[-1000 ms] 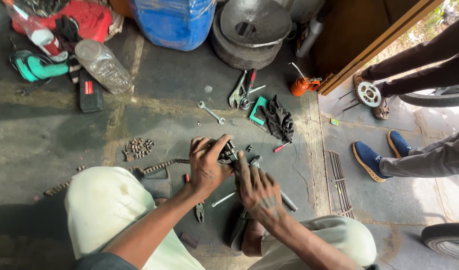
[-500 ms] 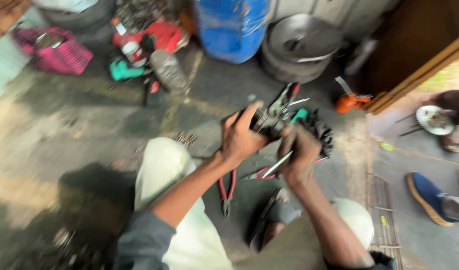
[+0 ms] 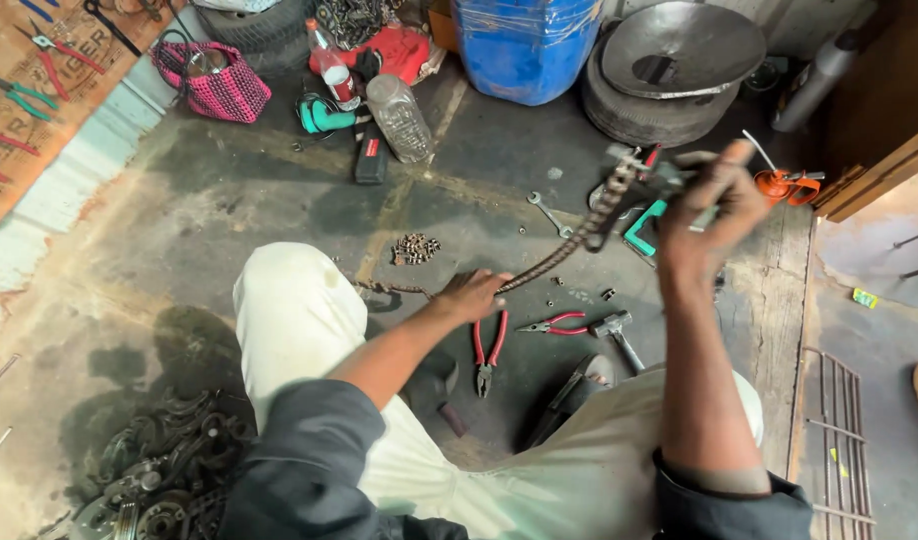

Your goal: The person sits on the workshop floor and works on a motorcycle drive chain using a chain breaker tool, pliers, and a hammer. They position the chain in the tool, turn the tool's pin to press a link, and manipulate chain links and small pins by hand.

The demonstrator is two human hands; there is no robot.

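Observation:
My right hand (image 3: 714, 215) is raised and grips the top end of a greasy chain (image 3: 569, 250) together with a small dark tool. The chain runs down and left to my left hand (image 3: 471, 295), which holds it low near the floor by my knee. Past that hand the chain trails left along the floor. Red-handled pliers (image 3: 489, 350) lie just below my left hand. A second pair of red-handled pliers (image 3: 551, 324) and a small hammer (image 3: 616, 330) lie between my legs.
A pile of small chain pieces (image 3: 415, 248) and a spanner (image 3: 549, 213) lie on the concrete floor. Behind stand a blue barrel (image 3: 524, 45), a tyre with a metal bowl (image 3: 669, 60), plastic bottles (image 3: 399, 115) and a pink basket (image 3: 214, 85). Scrap sprockets (image 3: 159, 470) heap at lower left.
My right hand has lifted up and to the right, pulling the chain taut. My left hand has dropped toward the floor. The camera has swung left.

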